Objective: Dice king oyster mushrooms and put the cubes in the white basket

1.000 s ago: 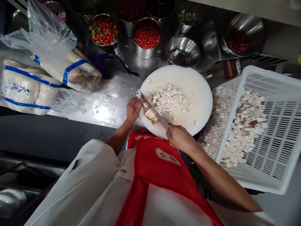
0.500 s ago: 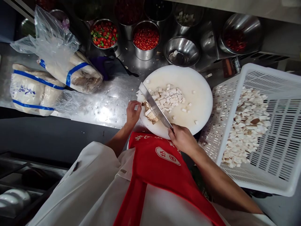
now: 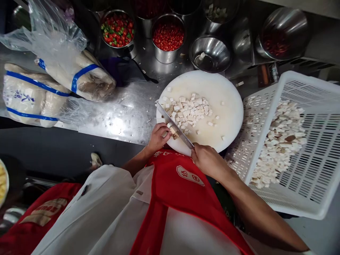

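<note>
My right hand (image 3: 208, 160) grips the handle of a kitchen knife (image 3: 176, 128), whose blade slants over the left side of a round white cutting board (image 3: 230, 102). My left hand (image 3: 158, 137) is at the board's left edge with its fingers bent together against uncut mushroom pieces (image 3: 174, 131) beside the blade. Part of those pieces is hidden by the fingers and the knife. Beyond the blade lies a loose pile of white diced mushroom (image 3: 192, 109), with a few stray cubes scattered to the right.
On the right stands a white plastic basket (image 3: 268, 122) holding many mushroom dice. Bagged whole mushrooms (image 3: 29, 94) lie on the left counter. Behind the board are a steel bowl (image 3: 220, 58) and pots of chopped chillies (image 3: 168, 37). Someone's red garment (image 3: 39, 212) shows at lower left.
My left hand has moved right and in against the mushroom pieces. The knife has shifted slightly down, closer to them. A person in red and a container of yellow pieces have appeared at lower left.
</note>
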### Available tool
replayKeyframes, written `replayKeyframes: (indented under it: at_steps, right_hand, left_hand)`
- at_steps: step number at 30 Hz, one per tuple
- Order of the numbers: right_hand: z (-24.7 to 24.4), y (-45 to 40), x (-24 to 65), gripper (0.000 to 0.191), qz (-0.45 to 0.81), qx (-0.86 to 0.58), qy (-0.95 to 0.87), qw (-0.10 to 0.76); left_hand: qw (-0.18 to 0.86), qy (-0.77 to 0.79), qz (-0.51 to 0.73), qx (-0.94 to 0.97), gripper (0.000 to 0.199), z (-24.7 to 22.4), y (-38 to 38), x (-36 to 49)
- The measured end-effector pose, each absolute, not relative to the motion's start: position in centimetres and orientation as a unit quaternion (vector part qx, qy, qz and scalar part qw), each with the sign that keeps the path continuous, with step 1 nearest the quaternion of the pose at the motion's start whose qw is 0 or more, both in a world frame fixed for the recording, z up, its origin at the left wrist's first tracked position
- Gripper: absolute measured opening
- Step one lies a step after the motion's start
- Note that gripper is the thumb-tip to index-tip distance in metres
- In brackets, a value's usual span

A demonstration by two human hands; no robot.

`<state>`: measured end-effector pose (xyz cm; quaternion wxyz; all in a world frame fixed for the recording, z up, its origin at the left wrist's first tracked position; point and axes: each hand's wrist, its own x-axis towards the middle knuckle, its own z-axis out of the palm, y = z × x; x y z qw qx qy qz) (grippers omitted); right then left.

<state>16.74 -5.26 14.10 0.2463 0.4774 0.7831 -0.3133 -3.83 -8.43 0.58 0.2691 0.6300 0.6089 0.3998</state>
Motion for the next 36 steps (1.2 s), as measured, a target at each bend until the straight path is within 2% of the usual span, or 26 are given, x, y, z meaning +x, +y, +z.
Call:
replayKeyframes:
  at_steps: [7, 12, 19, 24, 29, 32, 36]
  right_hand:
    - [9.6, -5.7, 16.6, 0.025, -0.308, 0.494, 0.793, 0.181]
    - [11.1, -6.4, 18.2, 0.027, -0.293, 0.494, 0.809, 0.123]
    - [14.1, -6.2, 18.9, 0.025, -0.318, 0.452, 0.816, 0.17]
    - [12.7, -6.2, 17.4, 0.022, -0.313, 0.459, 0.805, 0.208]
    - [9.5, -6.3, 17.0, 0.021, -0.362, 0.501, 0.776, 0.126]
    - [8.2, -6.2, 18.3, 0.023, -0.383, 0.52, 0.76, 0.071]
    - [7.7, -6.6, 20.3, 0.028, -0.444, 0.571, 0.691, -0.017]
  left_hand:
    - [0.255, 0.596, 0.424, 0.633, 0.007, 0.2, -8.6, -3.9]
    - [0.221, 0.602, 0.432, 0.634, 0.01, 0.6, -9.0, -4.2]
    - [0.2, 0.575, 0.415, 0.676, 0.006, 0.4, -9.1, -4.4]
    - [0.233, 0.568, 0.371, 0.697, 0.009, -0.5, -9.2, -4.5]
    - [0.216, 0.578, 0.358, 0.701, 0.013, -0.5, -9.3, -4.4]
    - [0.156, 0.62, 0.344, 0.688, 0.023, -0.2, -8.2, -3.9]
    - [0.14, 0.664, 0.303, 0.669, 0.059, -0.2, -5.7, -3.0]
